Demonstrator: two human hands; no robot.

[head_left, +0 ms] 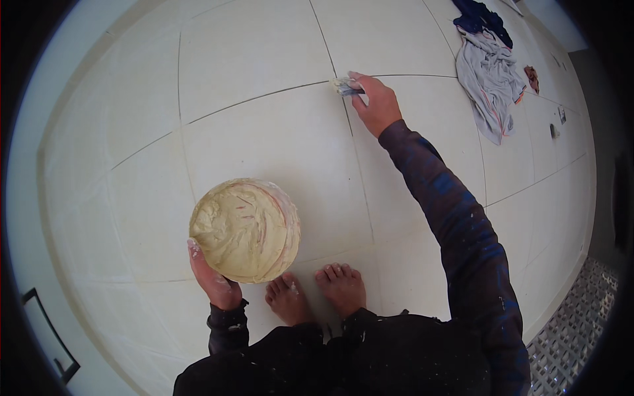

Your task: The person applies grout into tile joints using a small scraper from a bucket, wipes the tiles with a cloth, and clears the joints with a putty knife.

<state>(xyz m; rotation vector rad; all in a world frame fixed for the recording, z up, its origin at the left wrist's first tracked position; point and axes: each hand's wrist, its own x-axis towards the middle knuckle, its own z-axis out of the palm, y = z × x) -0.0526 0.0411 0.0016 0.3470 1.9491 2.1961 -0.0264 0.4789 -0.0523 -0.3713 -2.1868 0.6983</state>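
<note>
Bucket (294, 228) of round shape is left of the middle, near the toes of the bare feet (340, 289), and it appears to be held above the floor. Inside it is a thick cream paste (243, 228), which comes close to the rim at the left side and has an uneven, smeared surface with some reddish streaks. The rim and the outer wall are also smeared with paste.

The left hand (216, 282) grips the bucket at its lower left edge. One digit with a whitish tip lies against the side; the other fingers are hidden, so I cannot tell if they are spread or pressed together.

The right hand (376, 104) reaches far forward, and its thumb and fingers pinch a small scraper (354, 91) loaded with paste. This scraper is over the crossing of dark tile joints (277, 94); whether it touches the floor (264, 142), I cannot tell.

Between the bucket and the curved-looking left edge of the floor, there is a wide stretch of pale tiles, giving room for moving. Toward the right, the room is limited by a grey cloth (487, 79) and a dark blue cloth (487, 21), well apart from the bucket.
</note>
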